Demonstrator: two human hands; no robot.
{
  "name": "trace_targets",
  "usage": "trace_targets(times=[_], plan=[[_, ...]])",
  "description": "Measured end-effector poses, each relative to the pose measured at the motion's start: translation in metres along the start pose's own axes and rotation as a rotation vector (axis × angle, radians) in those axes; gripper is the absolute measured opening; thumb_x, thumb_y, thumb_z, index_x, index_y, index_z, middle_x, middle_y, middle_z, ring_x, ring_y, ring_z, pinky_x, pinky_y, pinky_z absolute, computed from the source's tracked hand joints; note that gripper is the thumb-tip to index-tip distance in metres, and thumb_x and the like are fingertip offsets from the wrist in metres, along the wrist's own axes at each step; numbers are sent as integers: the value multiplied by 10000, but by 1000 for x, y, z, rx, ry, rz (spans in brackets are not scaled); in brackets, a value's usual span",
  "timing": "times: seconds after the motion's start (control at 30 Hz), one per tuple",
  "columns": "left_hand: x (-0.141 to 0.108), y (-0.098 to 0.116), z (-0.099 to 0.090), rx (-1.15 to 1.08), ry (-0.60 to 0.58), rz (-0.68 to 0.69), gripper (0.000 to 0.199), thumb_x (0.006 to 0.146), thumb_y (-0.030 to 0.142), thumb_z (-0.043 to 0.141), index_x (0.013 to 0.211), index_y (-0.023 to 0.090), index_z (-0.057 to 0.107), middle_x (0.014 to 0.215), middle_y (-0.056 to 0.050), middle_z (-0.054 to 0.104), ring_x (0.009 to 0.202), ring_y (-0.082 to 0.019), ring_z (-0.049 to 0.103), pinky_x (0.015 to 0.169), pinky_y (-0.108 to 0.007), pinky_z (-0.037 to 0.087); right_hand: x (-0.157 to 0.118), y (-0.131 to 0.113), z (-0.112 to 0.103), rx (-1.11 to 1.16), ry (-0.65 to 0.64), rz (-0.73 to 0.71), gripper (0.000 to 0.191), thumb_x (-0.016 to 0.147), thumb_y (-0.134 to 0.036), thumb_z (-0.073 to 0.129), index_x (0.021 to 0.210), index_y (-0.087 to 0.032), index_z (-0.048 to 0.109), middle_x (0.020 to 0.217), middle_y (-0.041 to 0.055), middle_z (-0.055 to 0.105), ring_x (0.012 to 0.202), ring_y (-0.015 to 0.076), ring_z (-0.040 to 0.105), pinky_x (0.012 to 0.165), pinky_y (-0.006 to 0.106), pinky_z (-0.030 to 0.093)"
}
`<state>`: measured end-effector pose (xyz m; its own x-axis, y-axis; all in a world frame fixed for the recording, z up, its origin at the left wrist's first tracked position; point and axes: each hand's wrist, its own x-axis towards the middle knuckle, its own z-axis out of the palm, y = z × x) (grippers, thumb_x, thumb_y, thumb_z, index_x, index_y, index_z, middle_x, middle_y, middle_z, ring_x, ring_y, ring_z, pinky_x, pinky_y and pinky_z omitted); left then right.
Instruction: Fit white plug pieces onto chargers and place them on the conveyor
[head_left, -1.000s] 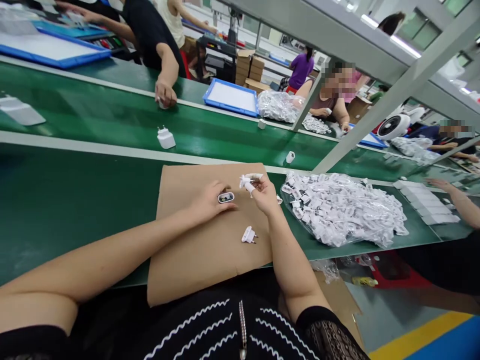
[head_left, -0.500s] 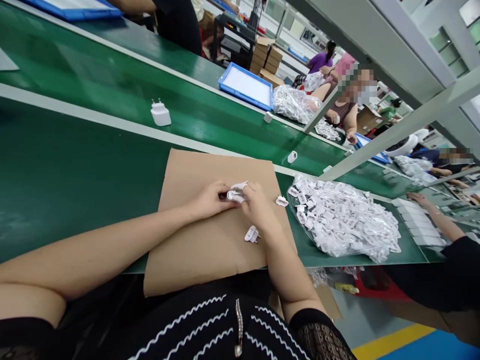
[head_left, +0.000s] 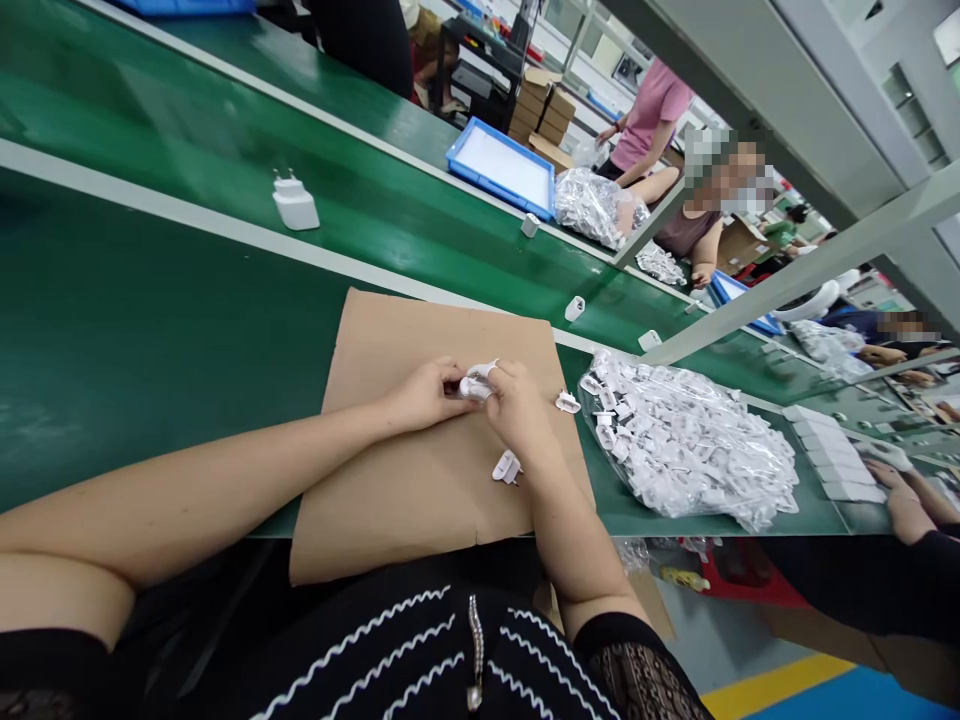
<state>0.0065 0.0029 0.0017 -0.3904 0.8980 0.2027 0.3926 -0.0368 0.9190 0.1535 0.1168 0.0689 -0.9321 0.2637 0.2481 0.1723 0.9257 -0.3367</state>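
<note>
Over a brown cardboard sheet (head_left: 405,480), my left hand (head_left: 431,395) and my right hand (head_left: 517,405) meet around a small white plastic piece (head_left: 477,382). Fingers of both hands are closed on it and partly hide it. A white plug part (head_left: 508,467) with pins lies on the cardboard just below my right hand. Another white plug part (head_left: 568,402) rests at the sheet's right edge. To the right, a clear plastic bag (head_left: 690,440) is full of several white plug parts.
White chargers (head_left: 296,205), (head_left: 575,308) sit on the green conveyor (head_left: 390,240) beyond the pale rail. White boxes (head_left: 832,455) and a co-worker's hands are at the right. A slanted metal post (head_left: 787,270) stands behind the bag.
The chargers on the conveyor have shifted left. At the far right, the co-worker's hands have moved beside the white boxes. My hands keep nearly the same pose around the white piece.
</note>
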Motion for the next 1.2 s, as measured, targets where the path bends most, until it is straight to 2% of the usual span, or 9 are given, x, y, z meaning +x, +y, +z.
trace_targets(times=[0.4,0.57,0.67,0.77,0.87,0.93,1.0,1.1,1.2], plan=[[0,0,0,17,-19,-4,319,760,515,795,803,205,733,875,-46,626,829,-225,618,707,-339,499,11,-1,-6,-82,-93,32,353,744,35,500,891,-194,723,837,56,638,826,230,538,747,333,387],[-3,2,5,36,23,15,321,769,519,779,814,202,746,889,-60,647,818,-231,619,709,-346,511,6,1,1,-35,-30,93,297,751,0,534,884,-209,698,871,50,674,888,240,586,897,376,459],[-5,4,8,32,17,25,358,808,518,765,985,206,759,1013,-73,708,877,-242,652,761,-356,534,1,8,0,71,18,113,347,775,-35,590,1036,-235,702,938,19,715,954,231,631,1115,463,418],[2,5,5,65,9,-28,415,825,501,768,1097,189,738,993,-71,726,839,-238,664,763,-362,547,-9,16,-20,113,94,139,542,831,-148,677,1355,-268,611,1215,48,713,1099,237,645,1143,462,424],[28,3,-8,159,96,-79,417,805,414,795,1149,186,740,1058,-79,739,884,-254,689,814,-374,564,-25,32,-51,-140,101,333,607,809,-234,777,1390,-205,605,1390,158,619,1254,323,594,1077,457,468],[56,1,-23,258,174,-114,405,805,344,797,1177,193,742,1116,-81,742,945,-264,700,860,-370,567,-33,49,-64,-355,-51,557,521,771,-216,802,1273,-183,672,1311,182,643,1244,382,602,1003,477,490],[87,-4,-43,341,259,-159,354,812,299,794,1140,174,748,1126,-96,741,991,-276,699,903,-369,560,-34,69,-67,-423,-213,686,461,747,-184,804,1194,-189,695,1279,164,666,1205,378,636,934,428,496],[129,-15,-72,424,375,-227,354,811,230,788,1154,152,739,1181,-130,728,1092,-306,682,988,-387,532,-28,91,-57,-326,-271,716,284,864,-179,682,1147,-185,704,1168,133,720,1076,303,697,843,352,475],[156,-26,-91,469,448,-271,381,807,181,778,1183,156,725,1257,-153,706,1212,-329,637,1062,-391,490,-20,98,-40,-199,-153,645,285,891,-158,628,1163,-160,716,1120,135,721,1011,260,697,826,322,467]])
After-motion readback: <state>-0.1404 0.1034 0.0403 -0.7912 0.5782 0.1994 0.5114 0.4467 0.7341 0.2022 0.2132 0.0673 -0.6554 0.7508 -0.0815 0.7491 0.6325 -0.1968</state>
